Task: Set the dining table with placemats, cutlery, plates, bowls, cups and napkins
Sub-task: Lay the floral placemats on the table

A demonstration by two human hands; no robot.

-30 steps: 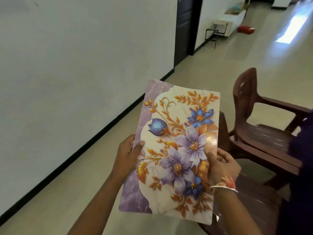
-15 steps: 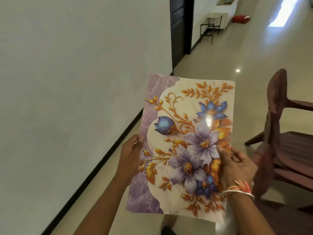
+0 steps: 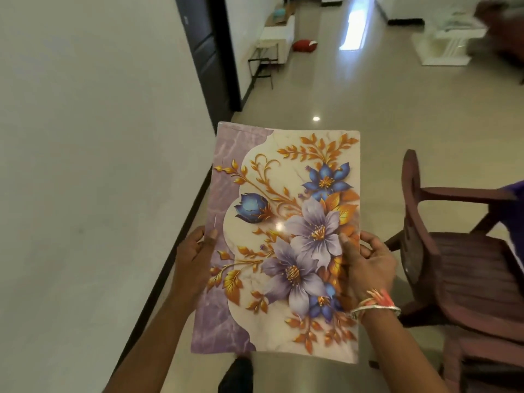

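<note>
A glossy placemat (image 3: pixel 283 194) printed with purple and blue flowers, gold leaves and a lilac marbled band is held flat in front of me, above the floor. My left hand (image 3: pixel 192 259) grips its left edge, thumb on top and fingers underneath. My right hand (image 3: pixel 368 265) grips the right edge the same way; a bangle and red thread sit on that wrist. No table, cutlery, plates, bowls, cups or napkins are in view.
A dark red plastic armchair (image 3: pixel 453 265) stands close on the right. A white wall (image 3: pixel 85 165) with a black skirting runs along the left, leading to a dark door (image 3: pixel 209 58). Farther off are a small metal-legged table (image 3: pixel 263 61), a red object (image 3: pixel 304 46) and white furniture (image 3: pixel 445 43).
The view has swung right and forward down the hallway; the chair has slid toward the right edge. Both hands keep the same hold on the placemat.
</note>
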